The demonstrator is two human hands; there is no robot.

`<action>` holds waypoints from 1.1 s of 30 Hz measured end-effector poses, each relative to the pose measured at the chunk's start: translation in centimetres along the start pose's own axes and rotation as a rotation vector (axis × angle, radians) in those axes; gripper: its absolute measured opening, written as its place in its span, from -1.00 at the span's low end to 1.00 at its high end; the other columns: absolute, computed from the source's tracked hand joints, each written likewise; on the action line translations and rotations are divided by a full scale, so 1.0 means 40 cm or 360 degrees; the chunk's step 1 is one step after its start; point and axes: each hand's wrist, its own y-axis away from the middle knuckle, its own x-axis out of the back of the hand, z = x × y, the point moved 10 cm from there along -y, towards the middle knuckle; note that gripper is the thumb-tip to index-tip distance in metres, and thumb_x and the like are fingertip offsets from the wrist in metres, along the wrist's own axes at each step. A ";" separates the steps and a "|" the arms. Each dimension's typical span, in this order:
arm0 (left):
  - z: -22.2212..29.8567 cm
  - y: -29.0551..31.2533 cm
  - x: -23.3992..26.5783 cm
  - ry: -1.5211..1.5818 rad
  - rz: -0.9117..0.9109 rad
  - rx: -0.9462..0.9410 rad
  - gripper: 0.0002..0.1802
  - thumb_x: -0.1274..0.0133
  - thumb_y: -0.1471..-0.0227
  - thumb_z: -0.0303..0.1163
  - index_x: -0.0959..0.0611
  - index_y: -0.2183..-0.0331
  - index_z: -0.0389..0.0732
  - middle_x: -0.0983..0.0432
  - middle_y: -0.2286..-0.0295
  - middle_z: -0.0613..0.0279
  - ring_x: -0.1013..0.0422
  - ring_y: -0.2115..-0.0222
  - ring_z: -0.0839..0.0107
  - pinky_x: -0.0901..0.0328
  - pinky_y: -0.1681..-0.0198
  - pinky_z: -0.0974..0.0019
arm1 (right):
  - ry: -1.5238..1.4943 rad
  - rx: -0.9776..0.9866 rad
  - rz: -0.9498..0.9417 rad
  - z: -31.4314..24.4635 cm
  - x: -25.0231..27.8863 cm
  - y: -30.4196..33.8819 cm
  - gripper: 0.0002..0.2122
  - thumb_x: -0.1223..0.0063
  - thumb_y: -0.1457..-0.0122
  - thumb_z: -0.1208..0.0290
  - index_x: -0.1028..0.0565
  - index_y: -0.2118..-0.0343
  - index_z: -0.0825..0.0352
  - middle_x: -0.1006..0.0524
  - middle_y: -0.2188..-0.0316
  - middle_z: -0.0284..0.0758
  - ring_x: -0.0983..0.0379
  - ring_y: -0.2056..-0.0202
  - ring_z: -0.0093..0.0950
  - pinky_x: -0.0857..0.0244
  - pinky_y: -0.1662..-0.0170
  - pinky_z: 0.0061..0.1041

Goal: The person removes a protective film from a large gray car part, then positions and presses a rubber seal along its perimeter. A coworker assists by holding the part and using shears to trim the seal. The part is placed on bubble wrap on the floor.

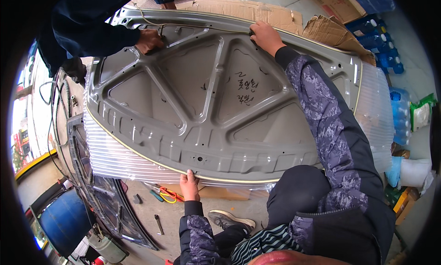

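A grey car hood [183, 86] lies with its ribbed inner side up, dark handwriting on one panel and a pale seal strip round its rim. At the near edge my left hand [189, 186] grips the rim, with the digits under the edge hidden. My right arm reaches across the hood. My right hand [267, 37] is closed at the far edge, its fingers curled round a small dark thing I cannot make out, beside a thin hose [197, 27]. Another person's hand [149, 41] presses on the hood at the far left, holding something dark.
Clear ribbed wrap [115, 157] and cardboard [243, 12] lie under and behind the hood. A second dark hood-like panel [105, 191] leans at the left, near a blue barrel [66, 219]. Scissors [171, 194] and a small tool [159, 224] lie on the floor. Blue bottles [379, 42] stand right.
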 end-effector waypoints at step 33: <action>0.014 0.013 -0.009 -0.0014 0.0014 0.0012 -0.71 -0.01 -0.41 -0.19 -0.45 0.26 -0.21 -0.46 0.27 0.28 -0.42 0.24 0.47 -0.44 0.06 0.21 | -0.0505 -0.0026 -0.0394 0.090 -0.084 -0.071 -0.82 -0.20 -0.01 0.36 -0.60 0.35 0.33 -0.64 0.34 -0.16 -0.59 0.27 -0.16 -0.45 0.18 -0.23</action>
